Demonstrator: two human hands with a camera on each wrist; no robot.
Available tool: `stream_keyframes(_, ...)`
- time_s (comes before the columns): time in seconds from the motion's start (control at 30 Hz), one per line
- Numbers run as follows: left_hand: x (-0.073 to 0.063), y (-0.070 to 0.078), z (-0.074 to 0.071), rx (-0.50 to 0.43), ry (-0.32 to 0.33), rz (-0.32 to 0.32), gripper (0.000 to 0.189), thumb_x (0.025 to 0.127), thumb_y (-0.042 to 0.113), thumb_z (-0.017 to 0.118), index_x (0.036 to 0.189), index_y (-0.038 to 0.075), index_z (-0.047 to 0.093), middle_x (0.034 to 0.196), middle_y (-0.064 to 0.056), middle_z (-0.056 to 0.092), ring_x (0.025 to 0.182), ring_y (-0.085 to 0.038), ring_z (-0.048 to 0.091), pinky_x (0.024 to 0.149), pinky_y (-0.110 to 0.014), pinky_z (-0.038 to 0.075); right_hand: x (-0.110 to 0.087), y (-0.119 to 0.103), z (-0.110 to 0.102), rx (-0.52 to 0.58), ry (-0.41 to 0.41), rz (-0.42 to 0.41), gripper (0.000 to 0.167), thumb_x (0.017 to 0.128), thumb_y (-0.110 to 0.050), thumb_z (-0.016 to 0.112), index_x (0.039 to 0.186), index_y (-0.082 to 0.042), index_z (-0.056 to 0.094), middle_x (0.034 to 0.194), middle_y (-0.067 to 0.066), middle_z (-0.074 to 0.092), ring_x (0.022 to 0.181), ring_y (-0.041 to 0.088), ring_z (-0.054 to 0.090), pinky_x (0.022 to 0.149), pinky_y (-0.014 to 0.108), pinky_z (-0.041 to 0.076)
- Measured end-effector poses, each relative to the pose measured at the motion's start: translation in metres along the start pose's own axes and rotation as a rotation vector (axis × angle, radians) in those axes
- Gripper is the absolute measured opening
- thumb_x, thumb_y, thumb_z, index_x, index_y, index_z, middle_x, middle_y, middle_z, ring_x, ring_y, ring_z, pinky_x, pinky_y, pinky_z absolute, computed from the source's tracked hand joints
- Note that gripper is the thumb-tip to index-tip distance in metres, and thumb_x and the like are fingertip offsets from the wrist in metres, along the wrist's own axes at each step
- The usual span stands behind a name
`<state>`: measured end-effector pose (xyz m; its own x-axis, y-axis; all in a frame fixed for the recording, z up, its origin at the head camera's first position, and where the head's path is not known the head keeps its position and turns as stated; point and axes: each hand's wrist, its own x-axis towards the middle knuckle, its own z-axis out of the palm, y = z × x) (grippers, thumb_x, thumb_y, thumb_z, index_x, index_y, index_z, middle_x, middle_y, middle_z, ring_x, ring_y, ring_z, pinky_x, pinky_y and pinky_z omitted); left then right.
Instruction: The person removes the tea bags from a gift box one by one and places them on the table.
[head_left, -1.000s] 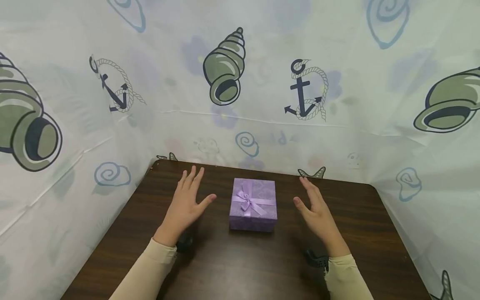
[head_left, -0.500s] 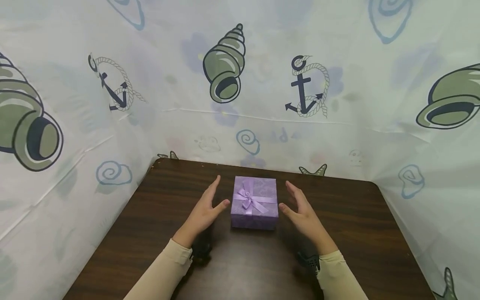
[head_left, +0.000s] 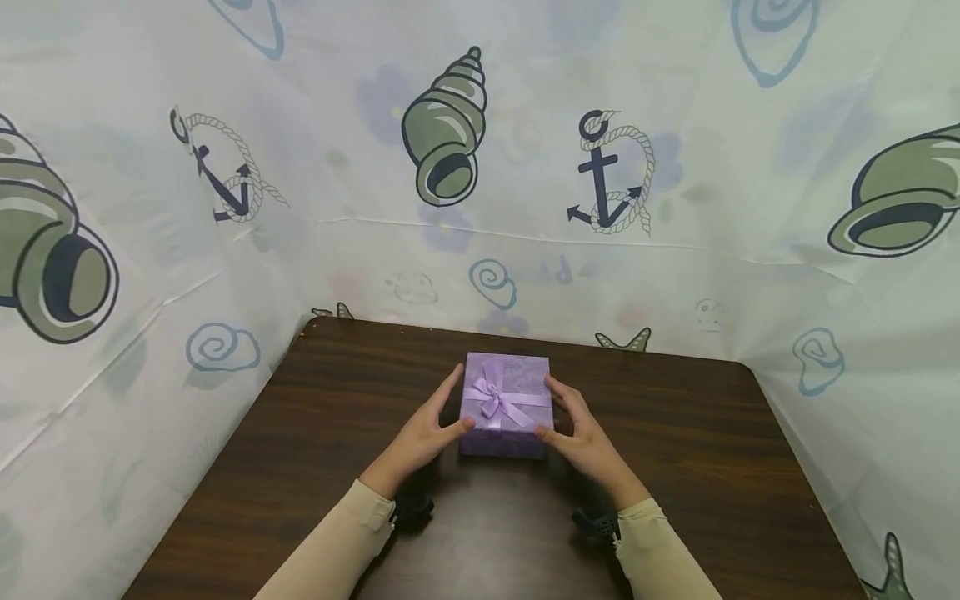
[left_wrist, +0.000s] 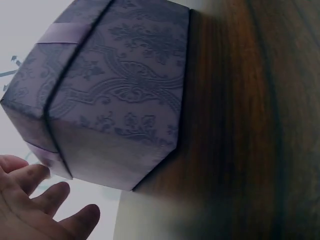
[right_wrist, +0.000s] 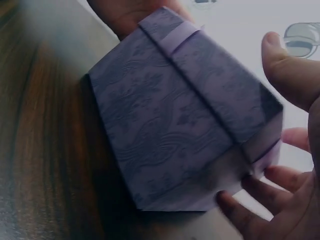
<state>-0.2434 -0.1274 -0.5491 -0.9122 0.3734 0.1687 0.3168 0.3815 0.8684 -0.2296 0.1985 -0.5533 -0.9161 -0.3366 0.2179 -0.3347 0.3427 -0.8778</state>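
Observation:
A square purple gift box (head_left: pixel 504 442) with a lilac ribbon bow (head_left: pixel 497 400) on its lid sits on the dark wooden table, lid on. My left hand (head_left: pixel 422 435) is at the box's left side, thumb tip at the front left corner. In the left wrist view its fingers (left_wrist: pixel 75 222) are spread beside the box's far corner. On the opposite side is my right hand (head_left: pixel 588 442), thumb at the front right corner and fingers along the side. The right wrist view has those fingertips (right_wrist: pixel 257 187) at the lid's edge; firm contact is hard to judge.
The brown table (head_left: pixel 337 375) has rounded back corners. Behind and beside it hangs a pale curtain (head_left: pixel 525 183) printed with shells and anchors. Dark wrist devices, one at the left wrist (head_left: pixel 412 510) and one at the right wrist (head_left: pixel 595 523), stand out below the cuffs.
Both hands have come inward from either side, the left moving right and the right moving left, to the sides of the box. The box stays in place.

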Motion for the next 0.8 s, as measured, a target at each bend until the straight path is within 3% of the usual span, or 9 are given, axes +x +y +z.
stream_keyframes(0.2, 0.004, -0.009, 0.009, -0.031, -0.009, -0.003, 0.099, 0.101, 0.046, 0.079, 0.177, 0.033, 0.017, 0.184, 0.01, 0.016, 0.17, -0.03, 0.019, 0.134, -0.067, 0.018, -0.001, 0.013, 0.002, 0.014, 0.03, 0.001, 0.092, 0.097, -0.027, 0.086, 0.172, -0.03, 0.033, 0.173, 0.0, 0.035, 0.161, 0.034, 0.041, 0.12, 0.056, 0.049)
stream_keyframes(0.43, 0.004, -0.022, 0.012, -0.042, 0.002, 0.002, 0.106, 0.096, 0.039, 0.086, 0.176, 0.036, 0.017, 0.184, 0.013, 0.014, 0.171, -0.028, 0.016, 0.134, -0.066, 0.016, -0.002, 0.033, 0.009, 0.093, 0.009, -0.059, 0.098, 0.097, -0.019, 0.086, 0.175, -0.028, 0.027, 0.176, 0.005, 0.029, 0.162, 0.037, 0.035, 0.114, 0.036, 0.051)
stream_keyframes(0.63, 0.009, -0.024, 0.011, -0.073, 0.012, -0.015, 0.105, 0.094, 0.043, 0.087, 0.175, 0.04, 0.021, 0.182, 0.012, 0.021, 0.17, -0.029, 0.022, 0.134, -0.065, 0.018, -0.002, 0.041, 0.01, 0.357, -0.007, -0.073, 0.09, 0.103, -0.01, 0.076, 0.175, -0.025, 0.026, 0.179, 0.006, 0.027, 0.162, 0.029, 0.033, 0.113, 0.026, 0.049)
stream_keyframes(0.8, 0.01, -0.028, 0.009, -0.131, 0.015, -0.026, 0.105, 0.093, 0.037, 0.09, 0.175, 0.032, 0.026, 0.181, 0.006, 0.026, 0.168, -0.028, 0.025, 0.135, -0.06, 0.019, -0.002, 0.045, 0.011, 0.496, -0.035, -0.085, 0.086, 0.104, -0.007, 0.073, 0.175, -0.02, 0.026, 0.18, 0.009, 0.027, 0.161, 0.025, 0.035, 0.114, 0.027, 0.051)
